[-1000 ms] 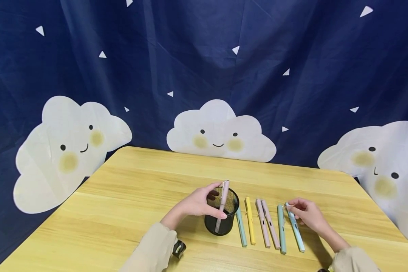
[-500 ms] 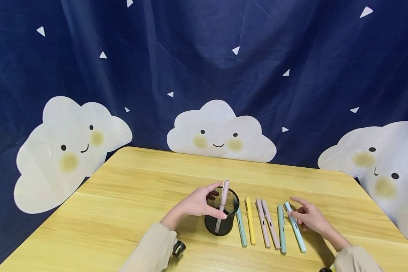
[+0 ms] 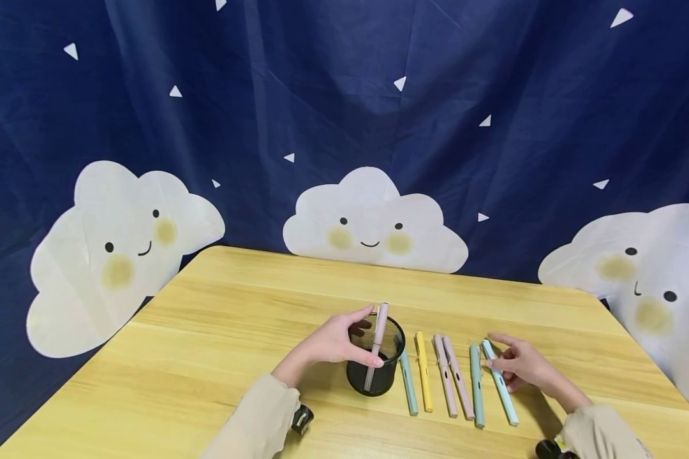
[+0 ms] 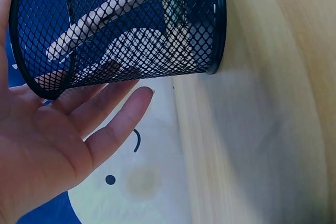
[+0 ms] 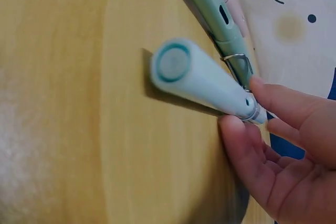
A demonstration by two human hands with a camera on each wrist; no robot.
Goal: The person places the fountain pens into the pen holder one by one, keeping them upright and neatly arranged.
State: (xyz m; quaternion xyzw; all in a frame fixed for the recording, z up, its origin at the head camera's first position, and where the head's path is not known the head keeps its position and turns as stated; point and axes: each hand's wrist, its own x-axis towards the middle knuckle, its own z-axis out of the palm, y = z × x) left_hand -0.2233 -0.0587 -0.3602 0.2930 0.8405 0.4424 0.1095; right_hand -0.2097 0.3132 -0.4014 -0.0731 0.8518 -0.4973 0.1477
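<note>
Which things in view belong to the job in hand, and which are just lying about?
Belongs to the job:
left hand, holding the black mesh cup
pale pink pen, leaning in the cup
right hand, at the light blue pen
probably also the row's yellow pen, two pink pens and two green pens

Just around it:
cloud-patterned curtain, behind
table, only the work surface

The left sleeve [image 3: 258, 417] and right sleeve [image 3: 603, 435] are loose, creased beige cloth — a small black device [image 3: 302, 420] beside each.
</note>
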